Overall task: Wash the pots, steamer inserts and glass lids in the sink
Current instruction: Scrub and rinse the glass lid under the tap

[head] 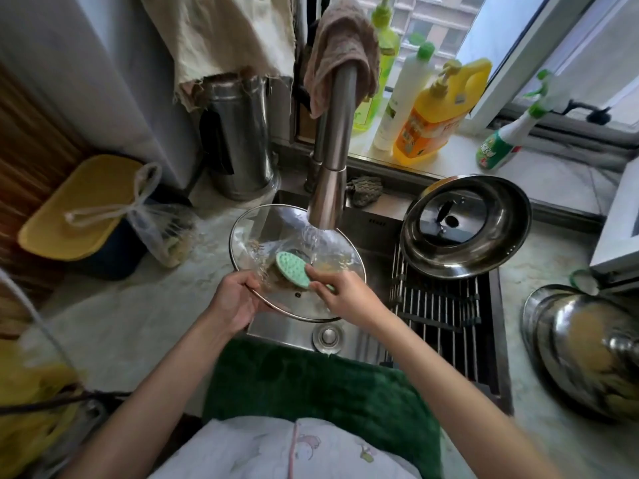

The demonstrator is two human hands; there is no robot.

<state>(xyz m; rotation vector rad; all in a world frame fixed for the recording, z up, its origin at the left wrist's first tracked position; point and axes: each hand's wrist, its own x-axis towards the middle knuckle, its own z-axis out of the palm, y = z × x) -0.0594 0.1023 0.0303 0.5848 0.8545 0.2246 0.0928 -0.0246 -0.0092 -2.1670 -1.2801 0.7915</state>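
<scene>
1. The left hand (235,299) grips the near-left rim of the glass lid (276,229), with the thumb on top and the fingers curled under the edge.
2. The lid is held over the sink (366,223), tilted, with its far part under the faucet (333,150).
3. Water runs from the faucet onto the glass and spreads over it.
4. The right hand (345,292) pinches a green scrubber (292,270) (an oval pad with small bumps) and presses it on the middle of the lid.
5. To the right, a steel pot (466,226) lies tilted on a drying rack (435,305) that spans the right part of the sink; a lid with a dark knob is inside it.
6. At the far right on the worktop (138,323) stands another steel vessel (581,347); it is blurred.
7. On the far window sill stand detergent bottles: an orange one (432,122), a white one (401,98) and a spray bottle (508,140).
8. A brown cloth (339,46) hangs over the top of the faucet.
9. To the left are a tall steel canister (238,133), a knotted plastic bag (162,229) and a yellow-lidded bin (79,209).
10. A green towel (311,392) lies over the near edge of the sink.
</scene>
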